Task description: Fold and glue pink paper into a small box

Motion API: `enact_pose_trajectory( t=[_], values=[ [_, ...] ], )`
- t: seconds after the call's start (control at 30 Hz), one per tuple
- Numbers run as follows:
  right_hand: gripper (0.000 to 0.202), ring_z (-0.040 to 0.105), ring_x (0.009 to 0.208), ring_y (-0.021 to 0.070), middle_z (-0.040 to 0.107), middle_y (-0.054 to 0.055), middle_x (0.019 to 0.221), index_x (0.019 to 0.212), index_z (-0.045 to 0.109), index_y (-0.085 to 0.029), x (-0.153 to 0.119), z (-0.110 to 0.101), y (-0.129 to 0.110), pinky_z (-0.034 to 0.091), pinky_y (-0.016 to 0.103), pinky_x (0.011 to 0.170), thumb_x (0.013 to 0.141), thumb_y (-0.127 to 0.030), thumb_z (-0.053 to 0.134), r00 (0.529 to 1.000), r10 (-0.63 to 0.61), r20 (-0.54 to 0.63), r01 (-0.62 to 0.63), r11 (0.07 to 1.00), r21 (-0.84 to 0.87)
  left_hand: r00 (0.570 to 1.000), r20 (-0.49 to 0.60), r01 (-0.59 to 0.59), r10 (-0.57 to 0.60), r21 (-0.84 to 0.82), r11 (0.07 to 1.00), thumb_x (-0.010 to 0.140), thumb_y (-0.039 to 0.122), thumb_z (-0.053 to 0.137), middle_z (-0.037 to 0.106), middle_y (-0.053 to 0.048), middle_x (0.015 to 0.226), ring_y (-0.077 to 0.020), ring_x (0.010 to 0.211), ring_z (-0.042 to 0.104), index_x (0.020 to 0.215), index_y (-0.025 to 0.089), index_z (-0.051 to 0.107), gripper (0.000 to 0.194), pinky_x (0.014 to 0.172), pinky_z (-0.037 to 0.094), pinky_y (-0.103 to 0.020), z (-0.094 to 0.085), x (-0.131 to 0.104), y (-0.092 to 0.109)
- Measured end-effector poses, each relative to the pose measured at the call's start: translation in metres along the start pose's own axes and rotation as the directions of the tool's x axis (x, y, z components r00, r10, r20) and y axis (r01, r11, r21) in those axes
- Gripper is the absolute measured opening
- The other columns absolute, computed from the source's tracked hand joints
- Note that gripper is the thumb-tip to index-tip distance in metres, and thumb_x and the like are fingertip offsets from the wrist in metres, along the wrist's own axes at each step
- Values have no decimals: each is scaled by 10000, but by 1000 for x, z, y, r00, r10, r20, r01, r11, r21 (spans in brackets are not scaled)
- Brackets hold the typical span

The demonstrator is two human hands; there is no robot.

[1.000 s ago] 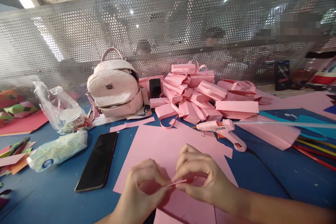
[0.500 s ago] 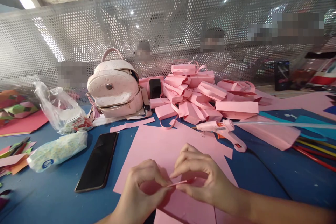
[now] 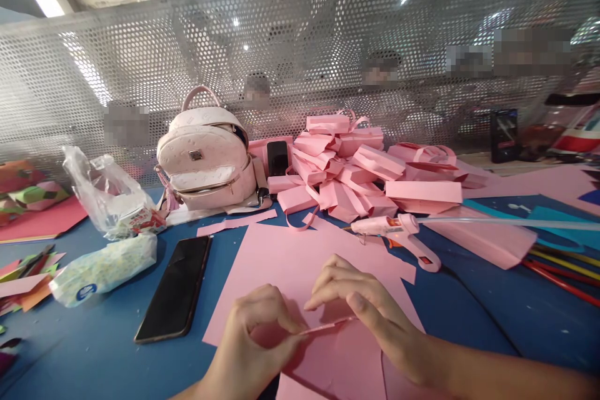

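My left hand pinches the left end of a narrow folded edge on a piece of pink paper. Just right of it, my right hand has its thumb raised and its fingers apart, close over the same edge. Whether its fingertips touch the paper I cannot tell. Beneath both hands lies a large pink sheet. A pink hot glue gun rests on its side beyond my right hand, a clear glue stick in its back end.
Behind the sheet rises a heap of folded pink paper bags. A pale pink backpack stands left of it. A black phone, a tissue pack and a plastic bag lie at left. The glue gun's cord runs right.
My right thumb has lifted off the folded edge and the right fingers have spread. The left hand keeps its pinch in the same place.
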State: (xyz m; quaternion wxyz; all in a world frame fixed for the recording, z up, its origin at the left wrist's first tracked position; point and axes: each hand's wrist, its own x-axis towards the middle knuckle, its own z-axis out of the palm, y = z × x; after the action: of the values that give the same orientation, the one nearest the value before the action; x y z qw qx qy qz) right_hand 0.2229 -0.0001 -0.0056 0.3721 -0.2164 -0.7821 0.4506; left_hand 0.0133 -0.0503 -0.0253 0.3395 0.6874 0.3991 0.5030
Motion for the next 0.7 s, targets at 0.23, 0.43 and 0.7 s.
enact_pose_trajectory(
  t=[0.23,0.43,0.7],
  values=[
    [500,607,885,218,709,39,896,950,764,-251,1,2,7,213,491,1108,1061,-490,339,999,42,-20,-42,999,23,998,-13,-65,65,43,997,773,79,754,708,-12,638,-104,606,635,639,171,705,170,601,492,-160,0,1,-1],
    [457,619,829,222,666,24,752,866,772,-230,6,1,9,254,493,1094,1033,-487,434,985,169,-44,-164,982,89,998,-15,-67,68,53,996,775,86,756,708,-17,637,-102,593,631,640,167,709,164,595,496,-158,0,2,2],
    [361,575,798,199,684,32,794,778,762,-231,8,1,13,435,360,833,947,-513,613,977,210,-33,-200,961,192,999,1,-41,41,68,997,770,85,761,714,-21,646,-103,596,639,644,165,718,155,593,504,-156,0,1,1]
  ],
)
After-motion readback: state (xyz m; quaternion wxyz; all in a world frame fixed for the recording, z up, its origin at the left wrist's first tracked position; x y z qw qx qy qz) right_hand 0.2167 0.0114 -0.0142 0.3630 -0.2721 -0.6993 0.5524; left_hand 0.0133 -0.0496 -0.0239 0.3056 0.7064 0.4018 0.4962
